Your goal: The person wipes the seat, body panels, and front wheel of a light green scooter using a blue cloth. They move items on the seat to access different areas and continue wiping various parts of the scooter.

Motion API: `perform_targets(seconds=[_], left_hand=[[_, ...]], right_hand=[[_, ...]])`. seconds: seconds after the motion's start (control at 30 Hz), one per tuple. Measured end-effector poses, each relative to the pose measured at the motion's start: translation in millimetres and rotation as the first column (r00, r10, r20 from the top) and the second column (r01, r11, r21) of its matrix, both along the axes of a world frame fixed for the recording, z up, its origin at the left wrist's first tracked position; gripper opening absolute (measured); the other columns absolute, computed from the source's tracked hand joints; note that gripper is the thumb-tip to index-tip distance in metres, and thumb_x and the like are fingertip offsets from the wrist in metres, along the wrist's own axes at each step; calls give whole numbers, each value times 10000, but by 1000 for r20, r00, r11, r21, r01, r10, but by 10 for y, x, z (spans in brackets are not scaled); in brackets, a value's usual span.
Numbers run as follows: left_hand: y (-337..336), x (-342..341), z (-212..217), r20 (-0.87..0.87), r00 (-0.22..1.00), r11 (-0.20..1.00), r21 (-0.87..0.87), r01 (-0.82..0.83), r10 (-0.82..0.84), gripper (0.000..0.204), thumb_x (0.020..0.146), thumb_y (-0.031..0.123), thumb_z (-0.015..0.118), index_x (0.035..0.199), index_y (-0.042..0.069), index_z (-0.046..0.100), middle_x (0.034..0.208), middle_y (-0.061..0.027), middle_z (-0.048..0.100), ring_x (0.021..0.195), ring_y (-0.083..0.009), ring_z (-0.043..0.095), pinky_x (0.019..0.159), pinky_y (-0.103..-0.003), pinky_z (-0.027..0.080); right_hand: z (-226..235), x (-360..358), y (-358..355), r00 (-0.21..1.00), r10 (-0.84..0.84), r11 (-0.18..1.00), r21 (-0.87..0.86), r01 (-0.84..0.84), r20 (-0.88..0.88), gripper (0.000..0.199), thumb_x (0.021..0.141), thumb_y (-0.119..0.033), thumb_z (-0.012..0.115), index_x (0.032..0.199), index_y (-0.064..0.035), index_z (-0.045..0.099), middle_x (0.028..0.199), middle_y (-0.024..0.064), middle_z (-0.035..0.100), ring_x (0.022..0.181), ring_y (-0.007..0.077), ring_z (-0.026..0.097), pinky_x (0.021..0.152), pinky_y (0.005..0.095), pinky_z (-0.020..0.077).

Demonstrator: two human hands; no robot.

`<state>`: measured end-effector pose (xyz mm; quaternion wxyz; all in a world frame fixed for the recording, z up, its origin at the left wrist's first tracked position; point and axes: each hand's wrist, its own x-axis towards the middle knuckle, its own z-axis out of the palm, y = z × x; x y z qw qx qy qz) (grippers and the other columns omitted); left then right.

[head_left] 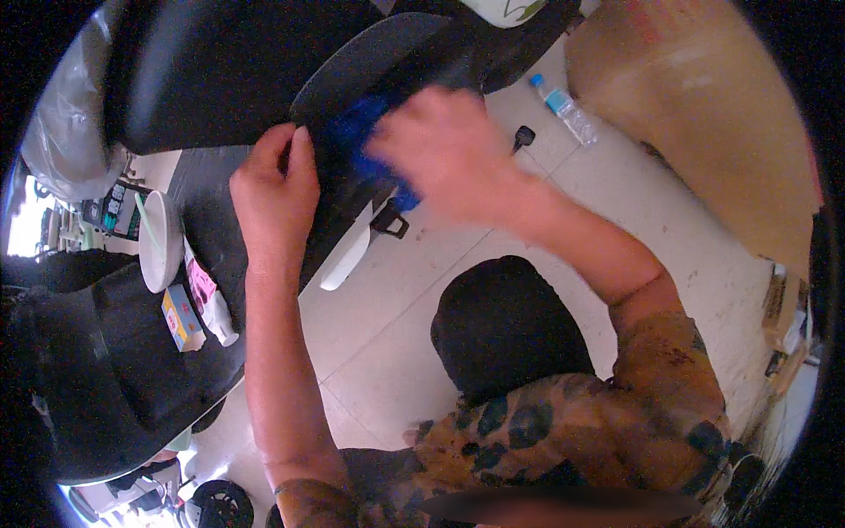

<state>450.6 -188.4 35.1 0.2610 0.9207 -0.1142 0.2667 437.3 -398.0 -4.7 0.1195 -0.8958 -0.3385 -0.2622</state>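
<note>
My left hand point(275, 195) grips the edge of a black padded armrest point(374, 53) of a black chair, fingers curled over its near rim. Blurred by motion, my right hand point(444, 150) presses a blue cloth point(352, 132) against the armrest's surface. The cloth shows as a blue patch between both hands, partly hidden under my right palm. My forearms come up from the lower edge, the right one in a patterned brown and dark short sleeve.
A black seat point(114, 370) at the left carries a white bowl point(158, 242), a small yellow box point(182, 319) and a white-and-pink tube point(211, 308). A plastic water bottle point(565, 107) lies on the pale tiled floor. A brown cardboard shape point(704, 97) fills the upper right.
</note>
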Motion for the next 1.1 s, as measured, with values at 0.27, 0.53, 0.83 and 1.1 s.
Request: perform_targets(seconds=[0.27, 0.53, 0.83, 1.1], left_hand=[[201, 99, 151, 17, 979, 978, 51, 202, -203, 159, 892, 155, 659, 974, 24, 698, 823, -213, 671, 723, -349, 680, 649, -365, 522], [237, 129, 381, 135, 941, 933, 231, 275, -311, 127, 869, 154, 643, 927, 57, 701, 814, -209, 655, 764, -415, 640, 675, -455, 529], [148, 14, 768, -4, 941, 891, 321, 322, -338, 95, 858, 86, 613, 849, 0, 654, 790, -226, 654, 759, -413, 641, 665, -459, 512], [84, -39, 806, -5, 981, 937, 296, 187, -194, 98, 853, 81, 595, 856, -1, 648, 793, -243, 638, 781, -434, 626, 692, -465, 507]], right_hand=[[0, 158, -646, 957, -195, 978, 118, 173, 214, 321, 698, -60, 661, 1011, -121, 702, 1113, 51, 665, 978, 296, 589, 795, 408, 498], [-128, -33, 380, 979, 19, 997, 72, -34, 203, 258, 705, -115, 625, 947, -86, 707, 1117, 83, 672, 1008, 290, 595, 842, 433, 438], [-92, -212, 1279, 943, 332, 943, -36, -332, -3, 211, 761, -197, 573, 921, -94, 663, 976, 86, 632, 1010, 290, 572, 886, 478, 418], [-250, -282, 1937, 762, 645, 762, 130, -634, -63, 215, 852, -202, 540, 967, -65, 661, 968, 148, 661, 928, 334, 631, 851, 503, 484]])
